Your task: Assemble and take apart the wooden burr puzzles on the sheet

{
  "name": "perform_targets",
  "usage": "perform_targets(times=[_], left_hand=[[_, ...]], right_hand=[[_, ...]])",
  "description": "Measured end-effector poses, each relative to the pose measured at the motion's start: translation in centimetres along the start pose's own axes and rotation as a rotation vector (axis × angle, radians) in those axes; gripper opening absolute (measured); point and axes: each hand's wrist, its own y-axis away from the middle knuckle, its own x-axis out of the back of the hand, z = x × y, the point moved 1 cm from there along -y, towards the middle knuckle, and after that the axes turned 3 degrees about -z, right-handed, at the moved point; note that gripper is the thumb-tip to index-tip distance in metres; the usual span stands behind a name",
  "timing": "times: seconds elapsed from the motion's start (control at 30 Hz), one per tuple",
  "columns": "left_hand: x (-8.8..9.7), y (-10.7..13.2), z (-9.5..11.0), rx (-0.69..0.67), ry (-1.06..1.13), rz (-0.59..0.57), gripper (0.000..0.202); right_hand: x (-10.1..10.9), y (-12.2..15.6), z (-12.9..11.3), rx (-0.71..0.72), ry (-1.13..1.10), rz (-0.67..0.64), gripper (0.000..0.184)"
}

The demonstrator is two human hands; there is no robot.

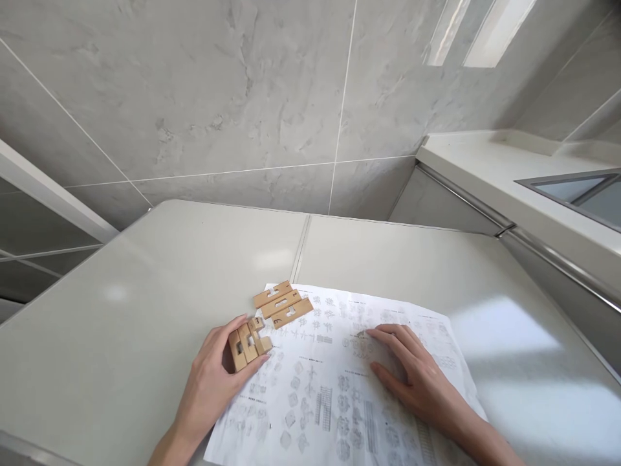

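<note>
My left hand [213,375] curls round a small group of notched wooden puzzle bars [248,343] at the left edge of a printed instruction sheet [334,388]; thumb and fingers pinch them. Three more notched wooden bars [283,303] lie side by side just beyond, on the sheet's top left corner, apart from my hand. My right hand [412,372] rests flat on the sheet with fingers stretched out, the forefinger tip on one of the printed diagrams. It holds nothing.
The sheet lies on a pale grey glossy table [145,285] with a seam down its middle. A grey tiled wall [218,97] stands behind. A white counter [509,175] with a recessed sink runs along the right.
</note>
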Motion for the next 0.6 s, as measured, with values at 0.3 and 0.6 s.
perform_targets(times=[0.3, 0.6], left_hand=[[1.0, 0.0, 0.0, 0.048, 0.135, -0.091, 0.064], [2.0, -3.2, -3.5, 0.13, 0.363, 0.004, 0.05]], right_hand=[[-0.8, 0.1, 0.5, -0.008, 0.018, 0.049, 0.037], [-1.4, 0.3, 1.0, -0.015, 0.03, 0.065, 0.035]])
